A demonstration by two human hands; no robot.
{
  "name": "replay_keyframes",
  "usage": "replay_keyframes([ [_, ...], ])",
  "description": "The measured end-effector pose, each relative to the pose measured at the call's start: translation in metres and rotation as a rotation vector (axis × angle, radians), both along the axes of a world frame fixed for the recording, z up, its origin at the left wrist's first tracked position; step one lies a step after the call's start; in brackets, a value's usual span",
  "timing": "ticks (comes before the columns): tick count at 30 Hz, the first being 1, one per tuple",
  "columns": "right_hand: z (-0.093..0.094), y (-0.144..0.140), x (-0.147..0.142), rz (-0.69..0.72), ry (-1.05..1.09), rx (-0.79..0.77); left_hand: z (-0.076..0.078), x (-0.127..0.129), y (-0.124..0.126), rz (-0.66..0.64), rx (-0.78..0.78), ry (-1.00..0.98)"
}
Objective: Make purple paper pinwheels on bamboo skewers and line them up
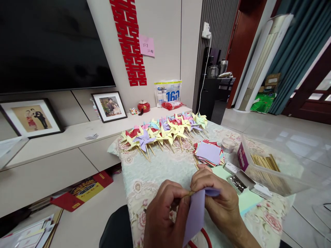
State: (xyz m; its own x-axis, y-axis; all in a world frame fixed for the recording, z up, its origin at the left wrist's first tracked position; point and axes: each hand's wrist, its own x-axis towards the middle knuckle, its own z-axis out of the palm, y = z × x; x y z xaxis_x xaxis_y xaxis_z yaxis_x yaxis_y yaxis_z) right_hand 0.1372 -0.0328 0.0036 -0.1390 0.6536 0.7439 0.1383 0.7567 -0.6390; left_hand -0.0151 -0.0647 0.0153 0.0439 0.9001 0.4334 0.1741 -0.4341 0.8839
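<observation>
Close in front of me, a folded sheet of purple paper [196, 213] is between my two hands. My left hand [167, 210] pinches its edge, with a thin tan stick end just showing at the fingertips. My right hand [218, 196] grips the paper's upper fold from the other side, fingers closed. The fingers hide how paper and stick meet. Finished paper pinwheels on sticks, such as a purple one [144, 139], lie in rows beyond my hands. A stack of coloured paper squares [209, 152] lies past my right hand, and an open box of small metal pins [238, 184] is beside it.
A clear plastic bin [284, 184] of wooden sticks [266, 162] stands at the right of the flowered tablecloth [137, 187]. Near it are a round clear container [228, 145] and green paper sheets [248, 199]. A low white cabinet [74, 139] with framed photos runs along the left.
</observation>
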Motion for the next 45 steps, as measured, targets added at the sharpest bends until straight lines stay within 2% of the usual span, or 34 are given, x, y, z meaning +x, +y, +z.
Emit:
replay_keyframes([
  [6,-0.001,0.001,-0.001,0.013,0.020,-0.019,0.001,0.001,0.000,0.012,-0.003,-0.005],
  [12,-0.003,0.005,0.001,0.045,0.046,-0.061,0.005,-0.002,0.000,-0.057,-0.045,-0.008],
  [14,-0.006,0.008,0.004,0.055,0.060,-0.175,0.000,-0.002,0.000,-0.068,-0.068,-0.019],
  [17,-0.010,0.013,0.005,0.049,0.050,-0.441,-0.015,0.001,0.003,-0.050,-0.161,-0.094],
  [20,-0.013,0.016,0.004,0.071,0.026,-0.619,-0.033,0.004,0.010,-0.088,-0.380,-0.177],
  [22,-0.015,0.017,0.002,0.083,0.005,-0.664,-0.043,0.006,0.015,-0.108,-0.521,-0.343],
  [25,-0.019,0.019,0.001,0.115,-0.031,-0.696,-0.052,0.005,0.022,-0.058,-0.641,-0.504],
  [28,-0.021,0.022,0.002,0.150,-0.052,-0.710,-0.053,0.004,0.023,-0.004,-0.716,-0.532],
  [33,-0.024,0.023,0.002,0.143,-0.059,-0.789,-0.052,0.006,0.024,-0.027,-0.742,-0.571],
  [38,-0.028,0.024,0.004,0.143,-0.047,-0.817,-0.064,0.006,0.035,-0.122,-0.782,-0.547],
  [41,-0.033,0.028,0.008,0.147,-0.042,-0.782,-0.070,0.002,0.041,-0.058,-0.775,-0.521],
  [43,-0.037,0.030,0.010,0.101,-0.004,-0.738,-0.070,0.001,0.043,0.005,-0.766,-0.529],
  [45,-0.041,0.032,0.011,-0.005,0.031,-0.672,-0.069,0.001,0.045,0.048,-0.765,-0.546],
])
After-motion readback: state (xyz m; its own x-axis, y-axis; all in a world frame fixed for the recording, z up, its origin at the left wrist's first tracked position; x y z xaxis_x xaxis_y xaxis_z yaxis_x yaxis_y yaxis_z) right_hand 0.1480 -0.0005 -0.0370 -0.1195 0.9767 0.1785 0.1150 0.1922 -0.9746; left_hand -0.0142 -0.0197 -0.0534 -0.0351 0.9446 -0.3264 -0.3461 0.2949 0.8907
